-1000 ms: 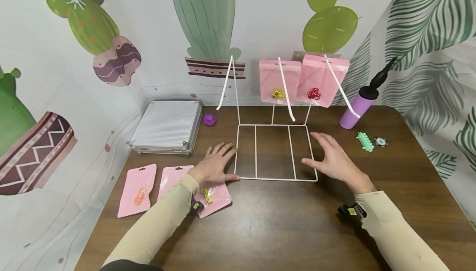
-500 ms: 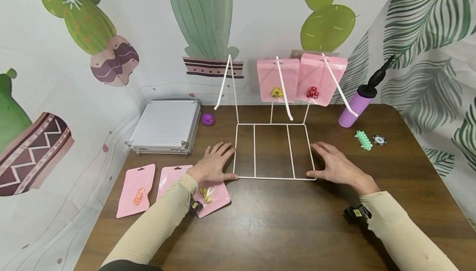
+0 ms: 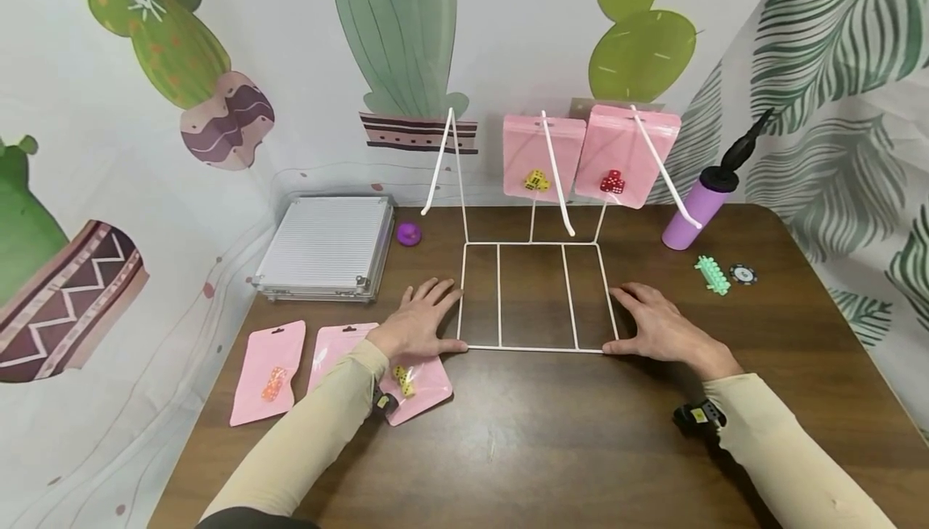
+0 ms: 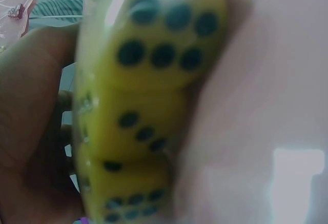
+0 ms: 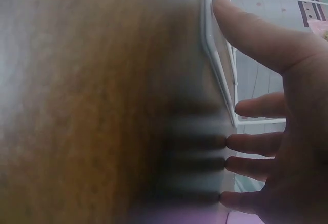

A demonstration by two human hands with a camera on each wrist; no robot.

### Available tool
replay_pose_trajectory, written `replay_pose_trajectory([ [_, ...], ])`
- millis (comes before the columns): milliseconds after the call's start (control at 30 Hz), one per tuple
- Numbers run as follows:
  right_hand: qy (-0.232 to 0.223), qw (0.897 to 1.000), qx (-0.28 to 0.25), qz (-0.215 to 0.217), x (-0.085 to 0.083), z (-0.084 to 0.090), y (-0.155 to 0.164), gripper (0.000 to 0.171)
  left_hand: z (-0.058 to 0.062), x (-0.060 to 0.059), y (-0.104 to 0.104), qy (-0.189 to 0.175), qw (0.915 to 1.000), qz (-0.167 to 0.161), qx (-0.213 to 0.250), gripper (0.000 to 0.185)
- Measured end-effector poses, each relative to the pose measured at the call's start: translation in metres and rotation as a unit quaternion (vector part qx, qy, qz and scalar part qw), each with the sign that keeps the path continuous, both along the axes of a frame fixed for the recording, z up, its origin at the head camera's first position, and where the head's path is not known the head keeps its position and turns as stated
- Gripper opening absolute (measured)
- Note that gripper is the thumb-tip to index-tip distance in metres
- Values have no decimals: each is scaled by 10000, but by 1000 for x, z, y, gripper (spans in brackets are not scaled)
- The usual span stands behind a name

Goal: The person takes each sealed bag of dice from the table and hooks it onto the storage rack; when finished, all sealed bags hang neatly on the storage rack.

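A white wire display rack (image 3: 537, 349) stands on the table, its base between my two hands. My left hand (image 3: 415, 326) rests with spread fingers at the left side of the base, thumb by the front left corner. On the opposite side my right hand (image 3: 664, 329) has its thumb at the front right corner and its fingers along the side wire. From the hooks hang a pink bag with yellow dice (image 3: 537, 181) and a pink bag with red dice (image 3: 612, 182). Under my left wrist lies another pink bag (image 3: 428, 396), its yellow dice (image 4: 138, 126) filling the left wrist view.
Two more pink bags lie at left, one with orange dice (image 3: 274, 384), one (image 3: 330, 345) partly under my arm. Behind them sit a silver case (image 3: 327, 239) and a purple ring (image 3: 409, 234). At right are a purple pump (image 3: 689, 218), green toy (image 3: 713, 275) and poker chip (image 3: 743, 274).
My right hand has come down and closer to the rack's right side, its thumb now at the front corner. The left hand has stayed in place.
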State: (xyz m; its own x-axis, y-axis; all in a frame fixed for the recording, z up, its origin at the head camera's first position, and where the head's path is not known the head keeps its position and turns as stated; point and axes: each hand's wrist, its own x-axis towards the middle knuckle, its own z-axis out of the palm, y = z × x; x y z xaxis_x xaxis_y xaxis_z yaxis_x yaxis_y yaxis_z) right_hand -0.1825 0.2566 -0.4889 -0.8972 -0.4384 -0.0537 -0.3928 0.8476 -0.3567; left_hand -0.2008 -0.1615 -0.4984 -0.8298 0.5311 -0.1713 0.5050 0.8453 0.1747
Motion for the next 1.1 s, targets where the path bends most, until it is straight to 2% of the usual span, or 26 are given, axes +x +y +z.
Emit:
replay_pose_trajectory([
  [467,-26,9998,127,164,3,-2,4,99,0,3,3,-101,9999,-10,-23,100],
  [733,-41,9993,346,136,-4,-1,0,102,1,0,2,-38,9999,4,-142,100],
  [1100,-80,9986,463,222,-5,3,0,99,3,1,3,63,9998,90,-173,100],
])
